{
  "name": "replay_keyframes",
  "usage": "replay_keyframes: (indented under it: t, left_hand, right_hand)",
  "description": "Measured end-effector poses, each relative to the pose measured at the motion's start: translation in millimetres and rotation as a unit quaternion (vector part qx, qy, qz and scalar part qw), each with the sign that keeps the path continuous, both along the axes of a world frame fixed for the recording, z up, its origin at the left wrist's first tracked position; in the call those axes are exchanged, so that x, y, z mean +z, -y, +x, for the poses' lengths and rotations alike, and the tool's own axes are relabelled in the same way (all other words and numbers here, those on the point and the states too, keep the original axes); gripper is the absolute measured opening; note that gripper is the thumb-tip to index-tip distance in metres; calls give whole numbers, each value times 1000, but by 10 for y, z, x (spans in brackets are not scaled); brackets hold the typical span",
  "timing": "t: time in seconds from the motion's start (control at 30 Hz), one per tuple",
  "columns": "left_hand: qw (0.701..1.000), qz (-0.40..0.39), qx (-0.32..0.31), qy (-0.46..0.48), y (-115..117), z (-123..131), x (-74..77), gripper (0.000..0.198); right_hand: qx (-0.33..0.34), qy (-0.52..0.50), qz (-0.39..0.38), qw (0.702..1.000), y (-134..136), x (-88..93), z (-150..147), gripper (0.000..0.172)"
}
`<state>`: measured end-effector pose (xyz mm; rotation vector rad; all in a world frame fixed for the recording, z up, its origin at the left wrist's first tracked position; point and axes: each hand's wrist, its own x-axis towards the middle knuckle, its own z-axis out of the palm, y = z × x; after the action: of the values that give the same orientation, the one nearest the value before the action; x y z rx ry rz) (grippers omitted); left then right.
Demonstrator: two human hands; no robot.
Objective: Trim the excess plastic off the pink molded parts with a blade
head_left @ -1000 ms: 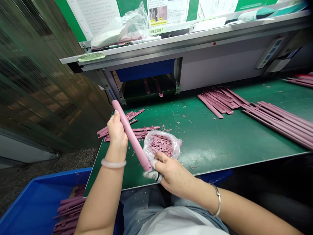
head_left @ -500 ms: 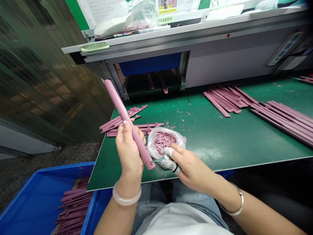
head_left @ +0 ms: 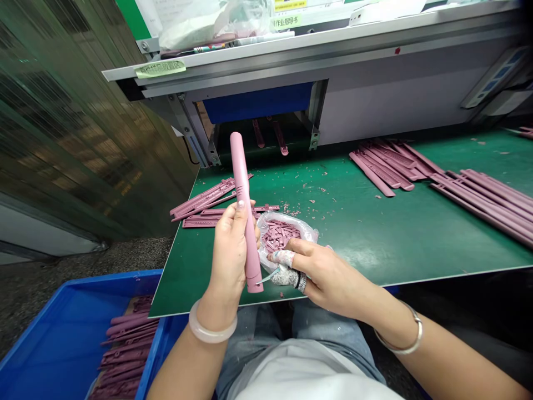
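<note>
– Pink first: where do we find the bar?
– In our left hand, over the near edge of the table. Our fingers curl round it with the thumb along its upper side, a grip that probably steadies it while leaving the near end bare.
– And our right hand?
– Pinching a thin blade whose tip reaches that bare end. Whether it bites in, we cannot tell. The white covers on our thumb and a finger presumably guard us from the edge.
– Why does the bag sit so close?
– It lies just beyond the hands, mouth upward, full of pink scraps; that spot likely saves us reaching. A few crumbs lie past it all the same.
– What else do we see further out?
– Left of the bag, a loose pile of strips; to the right, two neater stacks, perhaps set apart so we don't mix them. Below the table's left edge, a blue bin holds more pink pieces, within easy reach, we'd say.
</note>
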<state>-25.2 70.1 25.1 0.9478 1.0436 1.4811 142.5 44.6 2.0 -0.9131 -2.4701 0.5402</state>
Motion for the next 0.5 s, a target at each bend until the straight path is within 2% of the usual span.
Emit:
replay_keyframes:
  t: [0.27, 0.37, 0.5]
  left_hand:
    - [997, -55, -43, -12, -8, 10, -64, 28]
    - [996, -62, -61, 6, -18, 3, -104, 28]
    - [997, -64, -43, 16, -23, -16, -113, 29]
  right_hand:
    - [-21, 4, 39, 999, -11, -7, -24, 48]
    - [-24, 6, 51, 998, -3, -20, -24, 53]
    - [-20, 20, 73, 997, 15, -38, -4, 64]
